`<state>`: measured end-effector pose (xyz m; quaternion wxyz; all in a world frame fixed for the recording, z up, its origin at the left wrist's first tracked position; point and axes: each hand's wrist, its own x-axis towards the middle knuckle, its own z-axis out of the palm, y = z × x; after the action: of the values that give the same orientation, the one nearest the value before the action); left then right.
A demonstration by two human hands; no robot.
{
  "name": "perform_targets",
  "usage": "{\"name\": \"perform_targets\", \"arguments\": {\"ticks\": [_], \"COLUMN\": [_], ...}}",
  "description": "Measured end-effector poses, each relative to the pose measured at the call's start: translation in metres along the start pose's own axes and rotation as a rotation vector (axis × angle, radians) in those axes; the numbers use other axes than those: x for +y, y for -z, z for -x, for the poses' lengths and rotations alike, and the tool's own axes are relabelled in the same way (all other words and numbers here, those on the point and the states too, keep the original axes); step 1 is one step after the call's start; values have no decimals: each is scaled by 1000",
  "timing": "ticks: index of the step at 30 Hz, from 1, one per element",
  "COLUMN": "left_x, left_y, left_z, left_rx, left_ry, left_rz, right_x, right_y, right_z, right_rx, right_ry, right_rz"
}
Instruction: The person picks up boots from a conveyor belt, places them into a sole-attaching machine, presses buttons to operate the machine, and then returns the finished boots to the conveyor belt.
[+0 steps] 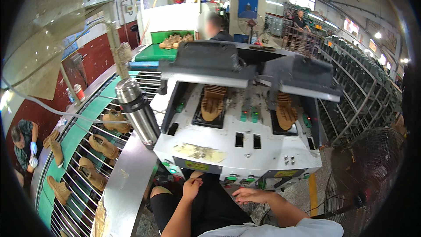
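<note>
My left hand (192, 188) is loosely curled over my lap, just below the front edge of a white two-station machine (247, 156); nothing shows in it. To its right, my right hand (251, 195) hovers below the machine's green knobs (231, 177), its fingers loosely bent and apart, with nothing visible in them. On the machine, a tan shoe upper (212, 107) lies toe toward me in the left station, and another tan shoe upper (285, 114) lies in the right one. Black hinged covers (206, 61) stand raised above both stations.
A steel flask (138, 114) stands at the machine's left, beside a roller conveyor (76, 184) carrying several tan shoes (103, 145). A co-worker (24, 142) is at the far left. A large fan (364, 180) and a rack of dark forms (359, 87) stand right.
</note>
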<state>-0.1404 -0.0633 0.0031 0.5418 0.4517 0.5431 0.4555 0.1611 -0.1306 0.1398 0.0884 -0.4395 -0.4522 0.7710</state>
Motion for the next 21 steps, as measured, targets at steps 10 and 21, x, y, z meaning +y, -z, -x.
{"name": "perform_targets", "arguments": {"ticks": [10,21], "left_x": [-22,-12], "left_y": [72,75], "left_z": [-20,-31], "left_rx": [189,205], "left_ry": [312,275], "left_rz": [469,572], "right_x": [-310,-374], "right_y": [62,127], "right_z": [-181,-240], "right_rx": [1348,1175], "right_ry": [676,-6], "right_rz": [630,426]}}
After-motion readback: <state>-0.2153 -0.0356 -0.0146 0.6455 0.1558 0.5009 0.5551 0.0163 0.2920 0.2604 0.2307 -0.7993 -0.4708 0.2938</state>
